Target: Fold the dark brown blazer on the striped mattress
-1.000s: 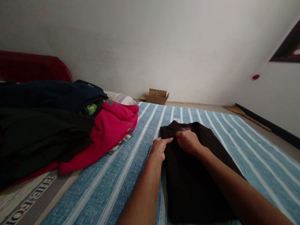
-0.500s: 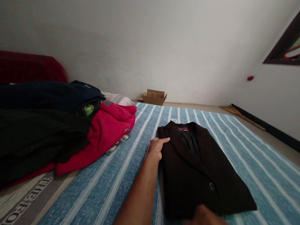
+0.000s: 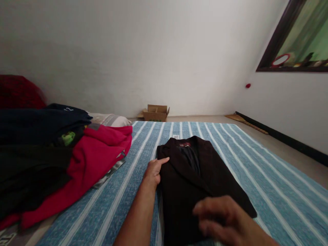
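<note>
A dark folded blazer [image 3: 179, 191] lies face up on the bed, its collar away from me, with a dark lining and a reddish neck label. My left hand [image 3: 153, 171] is at its left edge near the shoulder, one finger stretched over the front. The other fingers are tucked at the edge and mostly hidden. Over the lower front of the blazer hovers my right hand [image 3: 225, 218], somewhat blurred, fingers bent and thumb apart, nothing visible in it. It hides the button area.
A blue striped sheet [image 3: 256, 171] covers the bed. At left lies a clothes heap with a pink garment [image 3: 94, 160], a navy garment [image 3: 38, 124] and a dark garment [image 3: 30, 174]. Beyond the bed are an open cardboard box [image 3: 155, 114] and a wall.
My right hand has risen from the bottom edge into view over the blazer. My left hand keeps its place at the blazer's edge. The view has turned right and tilted up slightly.
</note>
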Motion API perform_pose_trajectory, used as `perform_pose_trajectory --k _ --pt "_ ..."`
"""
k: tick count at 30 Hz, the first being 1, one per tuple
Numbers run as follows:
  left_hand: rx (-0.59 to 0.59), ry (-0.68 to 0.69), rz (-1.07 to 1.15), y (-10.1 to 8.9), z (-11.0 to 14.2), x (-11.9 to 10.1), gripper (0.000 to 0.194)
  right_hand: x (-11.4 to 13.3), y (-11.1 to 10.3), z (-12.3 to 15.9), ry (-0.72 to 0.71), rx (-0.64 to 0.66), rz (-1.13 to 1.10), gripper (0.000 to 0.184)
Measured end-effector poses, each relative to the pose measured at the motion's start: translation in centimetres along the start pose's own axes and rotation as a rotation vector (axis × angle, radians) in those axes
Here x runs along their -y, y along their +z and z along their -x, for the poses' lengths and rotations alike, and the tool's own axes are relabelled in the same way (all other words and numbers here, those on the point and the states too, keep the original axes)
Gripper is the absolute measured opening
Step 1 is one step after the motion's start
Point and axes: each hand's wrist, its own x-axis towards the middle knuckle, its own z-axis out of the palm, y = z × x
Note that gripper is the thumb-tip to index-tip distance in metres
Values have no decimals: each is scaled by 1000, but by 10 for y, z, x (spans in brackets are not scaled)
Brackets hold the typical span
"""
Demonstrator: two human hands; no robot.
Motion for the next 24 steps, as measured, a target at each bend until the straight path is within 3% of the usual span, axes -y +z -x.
perform_pose_trajectory --k 3,4,5,7,11,17,24 --pt "9 41 0 0 0 -1 40 -22 -43 -14 47 -601 130 33" --pt "12 53 -7 0 0 -1 41 -32 -56 -18 68 -745 176 34" --pt "14 59 -15 0 0 -2 42 -42 -69 -22 100 -865 218 34" --pt "14 60 -39 1 1 -3 41 -63 -89 -29 199 -974 295 34" --pt "-5 68 -85 1 1 -5 38 -97 -107 -37 389 -903 339 42" --pt "-28 94 -118 5 3 -6 38 -116 -115 -37 507 -848 400 55" --pt "-57 100 -128 7 5 -8 36 -118 -117 -35 490 -736 234 46"
